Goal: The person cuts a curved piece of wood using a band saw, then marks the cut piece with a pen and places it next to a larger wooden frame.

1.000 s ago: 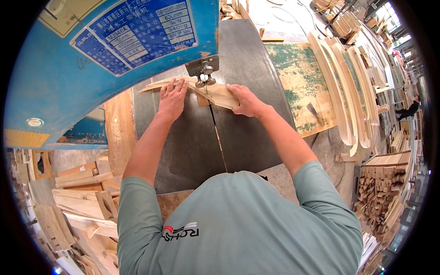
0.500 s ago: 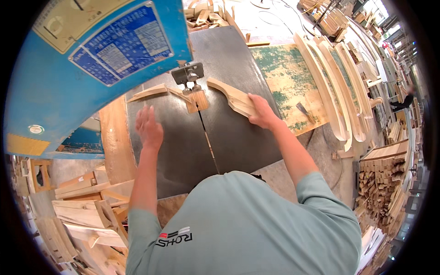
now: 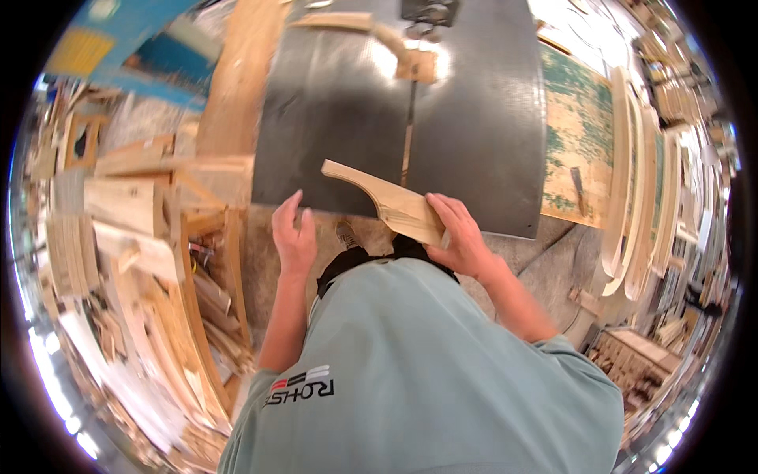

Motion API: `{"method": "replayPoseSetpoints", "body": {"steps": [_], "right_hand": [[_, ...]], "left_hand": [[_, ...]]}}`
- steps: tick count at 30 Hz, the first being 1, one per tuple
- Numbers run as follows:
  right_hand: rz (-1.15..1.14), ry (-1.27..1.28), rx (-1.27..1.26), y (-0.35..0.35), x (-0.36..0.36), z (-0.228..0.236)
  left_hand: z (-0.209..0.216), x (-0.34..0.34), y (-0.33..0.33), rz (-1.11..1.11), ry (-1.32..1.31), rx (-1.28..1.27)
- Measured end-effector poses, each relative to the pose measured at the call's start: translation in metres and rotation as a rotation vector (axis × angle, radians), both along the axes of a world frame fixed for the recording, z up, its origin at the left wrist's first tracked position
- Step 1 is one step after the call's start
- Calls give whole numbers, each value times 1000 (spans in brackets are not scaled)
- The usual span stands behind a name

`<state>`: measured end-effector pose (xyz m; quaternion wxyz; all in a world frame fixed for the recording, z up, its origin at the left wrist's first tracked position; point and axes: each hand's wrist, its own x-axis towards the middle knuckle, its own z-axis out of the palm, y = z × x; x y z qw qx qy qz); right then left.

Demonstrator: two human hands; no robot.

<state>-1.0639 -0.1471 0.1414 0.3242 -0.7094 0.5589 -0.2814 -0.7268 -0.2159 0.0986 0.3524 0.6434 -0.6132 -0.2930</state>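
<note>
In my right hand [image 3: 462, 238] is a curved wooden piece [image 3: 395, 204], gripped at its thick end close to my body. Its narrow end points left, over the front of the dark metal saw table [image 3: 339, 126]. My left hand [image 3: 294, 235] hangs empty by the table's front left edge, fingers apart, not touching the piece. At the far part of the table a small wooden block [image 3: 417, 66] sits at the end of the slot below the metal blade guide [image 3: 430, 11]. A wood offcut [image 3: 335, 21] lies to its left.
On the right, a worn green-and-yellow board [image 3: 580, 134] bears a scraper-like tool [image 3: 577, 189] and several long curved wooden parts [image 3: 620, 174]. Stacked boards and wooden pieces [image 3: 122, 207] crowd the left. The blue machine body [image 3: 118, 47] stands at far left.
My right hand has drawn the curved piece back from beside the block toward my body. My left hand has also come back toward the table's front edge. The view has tilted nearer.
</note>
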Motion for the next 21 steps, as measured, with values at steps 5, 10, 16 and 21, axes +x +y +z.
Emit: {"method": "replayPoseSetpoints", "body": {"steps": [5,10,16,21], "right_hand": [[320,81,-75,-32,88,20],[589,135,-89,-31,219,17],[890,70,-36,5,395,-5],[1149,89,-47,14,527,1]], "left_hand": [[18,53,41,237,430,65],[15,175,124,488,254,-19],[11,319,240,763,156,-3],[12,399,314,1055,266,-51]]}}
